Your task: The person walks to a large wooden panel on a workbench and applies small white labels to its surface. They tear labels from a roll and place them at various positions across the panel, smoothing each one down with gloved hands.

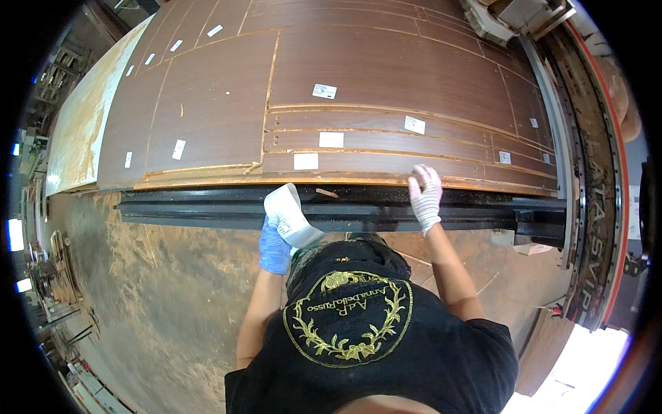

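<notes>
My left hand [274,247], in a blue glove, is closed around a curled white strip of labels [287,210] whose tail hangs toward my body. In a pale striped glove, my right hand [426,197] reaches to the front edge of a brown wood-grain panel [196,90]. Its fingers look stretched and apart, with nothing visible in them. Grooves cut the panel into long strips and larger rectangles. Near the front edge lie two white labels, one [305,161] closer to me and another [331,139] just behind. A printed label [414,125] sits beyond my right hand.
A black rail [386,215] runs along the table front, with a wood sliver [327,193] on it. Machine framework with a red edge [600,172] stands at the right. A pale, dust-covered board [86,114] adjoins the panel's left side. Sawdust covers the floor [152,297].
</notes>
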A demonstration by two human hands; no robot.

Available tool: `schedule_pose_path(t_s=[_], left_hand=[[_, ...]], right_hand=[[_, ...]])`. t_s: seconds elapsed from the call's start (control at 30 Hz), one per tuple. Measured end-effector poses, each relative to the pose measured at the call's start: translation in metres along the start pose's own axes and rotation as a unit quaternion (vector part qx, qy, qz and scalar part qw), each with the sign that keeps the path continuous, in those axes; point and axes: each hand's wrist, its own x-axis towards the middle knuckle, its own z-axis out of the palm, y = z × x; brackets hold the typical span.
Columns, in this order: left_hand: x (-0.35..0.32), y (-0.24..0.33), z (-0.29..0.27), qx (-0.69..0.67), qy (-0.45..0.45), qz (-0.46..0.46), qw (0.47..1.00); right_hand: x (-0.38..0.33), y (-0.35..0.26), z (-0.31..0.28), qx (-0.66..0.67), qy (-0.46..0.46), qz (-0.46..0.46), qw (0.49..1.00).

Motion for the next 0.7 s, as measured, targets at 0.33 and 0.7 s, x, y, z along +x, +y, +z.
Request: schedule_pose_path(t_s=[0.33, 0.7], left_hand=[[0.003, 0.026, 0.008, -0.028, -0.035, -0.018, 0.999], [0.036, 0.082, 0.032, 0.013, -0.108, 0.097, 0.989]], right_hand=[[-0.016, -0.17, 0.046, 0.52, -0.47, 0.126, 0.703], [-0.025, -0.198, 0.059, 0.502, -0.559, 0.251, 0.61]])
